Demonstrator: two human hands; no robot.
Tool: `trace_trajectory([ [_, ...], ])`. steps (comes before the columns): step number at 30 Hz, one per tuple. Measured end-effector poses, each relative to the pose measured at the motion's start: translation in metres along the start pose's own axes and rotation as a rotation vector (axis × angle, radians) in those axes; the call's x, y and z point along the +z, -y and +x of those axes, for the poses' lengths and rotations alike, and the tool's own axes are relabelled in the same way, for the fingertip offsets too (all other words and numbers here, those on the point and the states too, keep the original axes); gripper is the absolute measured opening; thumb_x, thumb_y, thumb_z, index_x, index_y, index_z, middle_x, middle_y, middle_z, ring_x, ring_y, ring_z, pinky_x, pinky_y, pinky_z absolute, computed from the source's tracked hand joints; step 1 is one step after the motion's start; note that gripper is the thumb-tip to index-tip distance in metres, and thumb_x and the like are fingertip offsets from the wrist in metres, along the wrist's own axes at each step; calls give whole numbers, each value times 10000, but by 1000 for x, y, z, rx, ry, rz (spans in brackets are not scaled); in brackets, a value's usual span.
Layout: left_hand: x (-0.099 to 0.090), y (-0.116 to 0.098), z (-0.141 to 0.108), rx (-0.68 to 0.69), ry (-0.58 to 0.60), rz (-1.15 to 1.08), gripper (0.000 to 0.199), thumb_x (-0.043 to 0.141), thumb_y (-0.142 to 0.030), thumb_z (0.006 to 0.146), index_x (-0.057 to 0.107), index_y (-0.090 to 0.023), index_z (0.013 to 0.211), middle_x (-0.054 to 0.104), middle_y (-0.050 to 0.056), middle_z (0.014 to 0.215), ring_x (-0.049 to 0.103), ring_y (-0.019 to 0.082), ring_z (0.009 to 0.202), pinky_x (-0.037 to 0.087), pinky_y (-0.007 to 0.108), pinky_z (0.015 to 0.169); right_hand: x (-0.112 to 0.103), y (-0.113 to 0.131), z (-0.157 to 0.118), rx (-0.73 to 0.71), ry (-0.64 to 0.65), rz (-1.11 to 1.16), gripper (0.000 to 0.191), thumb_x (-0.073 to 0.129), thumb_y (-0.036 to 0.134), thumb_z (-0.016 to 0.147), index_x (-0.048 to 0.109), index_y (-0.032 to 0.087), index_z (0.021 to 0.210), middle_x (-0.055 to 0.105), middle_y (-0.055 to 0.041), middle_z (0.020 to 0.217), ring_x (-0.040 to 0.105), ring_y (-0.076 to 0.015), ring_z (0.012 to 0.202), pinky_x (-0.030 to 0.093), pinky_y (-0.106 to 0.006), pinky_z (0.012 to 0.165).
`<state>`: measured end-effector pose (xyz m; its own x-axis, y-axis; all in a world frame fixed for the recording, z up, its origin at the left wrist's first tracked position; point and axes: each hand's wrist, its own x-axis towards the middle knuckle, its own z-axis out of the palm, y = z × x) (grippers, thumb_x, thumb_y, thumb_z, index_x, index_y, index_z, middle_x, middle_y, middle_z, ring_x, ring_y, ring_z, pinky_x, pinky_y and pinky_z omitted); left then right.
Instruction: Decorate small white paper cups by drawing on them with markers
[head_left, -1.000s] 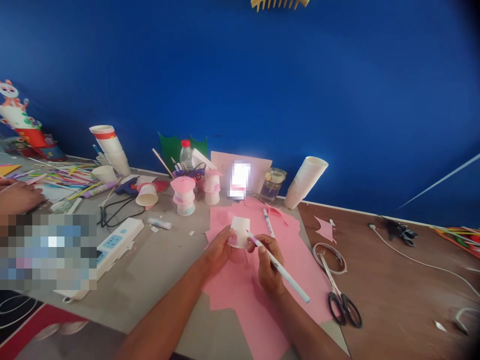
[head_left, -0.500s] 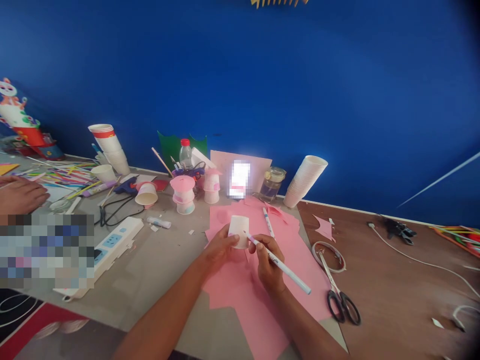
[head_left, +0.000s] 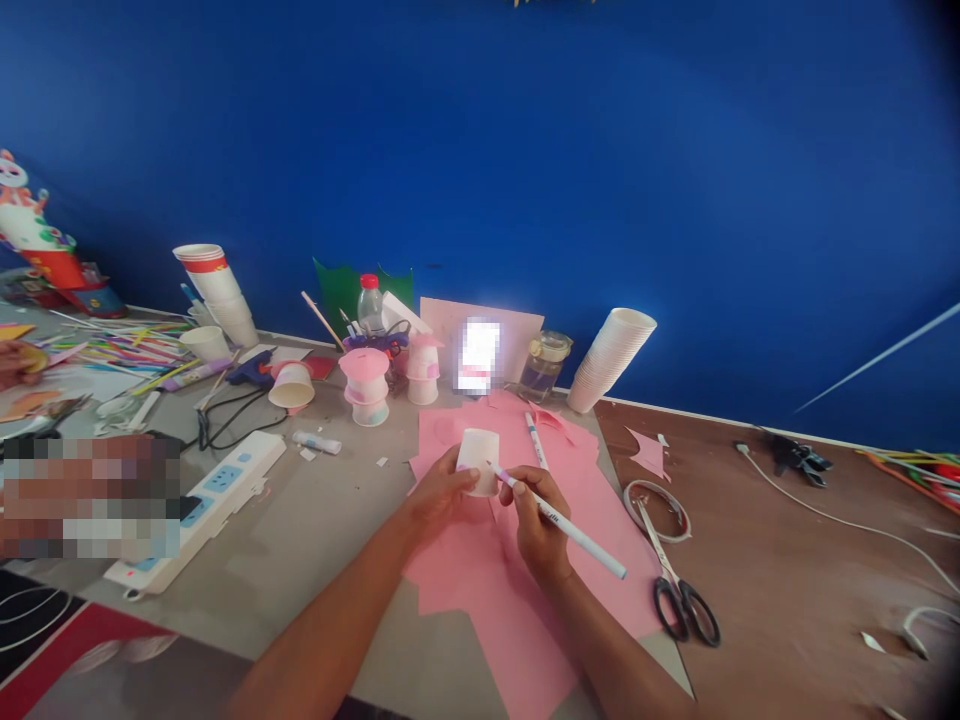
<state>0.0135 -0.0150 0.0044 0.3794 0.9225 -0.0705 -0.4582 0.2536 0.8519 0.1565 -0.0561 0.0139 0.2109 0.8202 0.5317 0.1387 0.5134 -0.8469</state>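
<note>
A small white paper cup (head_left: 478, 458) is held over pink paper sheets (head_left: 465, 560) by my left hand (head_left: 441, 492), whose fingers wrap its left side. My right hand (head_left: 541, 518) grips a white marker (head_left: 581, 538) with its tip at the cup's face. A second marker (head_left: 536, 441) lies on the pink paper behind my right hand. Left of the paper stand two small pink-roofed cup towers, one at the front (head_left: 365, 385) and one behind (head_left: 424, 368).
Scissors (head_left: 673, 585) and a tape roll (head_left: 658, 510) lie right of the paper. A tall cup stack (head_left: 613, 358) leans near the wall beside a jar (head_left: 546, 362). A power strip (head_left: 206, 510) lies left, near another person's hand (head_left: 16, 362).
The other person's hand at the far left has moved and now shows a yellowish item. My hands, the cup and the marker have barely moved.
</note>
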Motion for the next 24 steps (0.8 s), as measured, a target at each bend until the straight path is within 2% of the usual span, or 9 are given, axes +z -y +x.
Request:
trace_trajectory([
  [14, 0, 0, 2, -28, -5, -4, 385, 769, -308, 659, 623, -172, 988, 615, 36, 833, 558, 162, 735, 406, 280, 710, 0, -2, 1, 21, 3, -2, 155, 481, 270, 886, 605, 188, 842, 577, 10, 635, 555, -130, 566, 475, -268, 537],
  [24, 0, -2, 1, -4, 37, -10, 390, 745, -305, 691, 614, -168, 1031, 661, 76, 917, 593, 195, 811, 410, 293, 735, 1, -2, 4, 40, -20, 14, 157, 470, 276, 899, 586, 191, 837, 575, 18, 623, 553, -131, 569, 478, -279, 565],
])
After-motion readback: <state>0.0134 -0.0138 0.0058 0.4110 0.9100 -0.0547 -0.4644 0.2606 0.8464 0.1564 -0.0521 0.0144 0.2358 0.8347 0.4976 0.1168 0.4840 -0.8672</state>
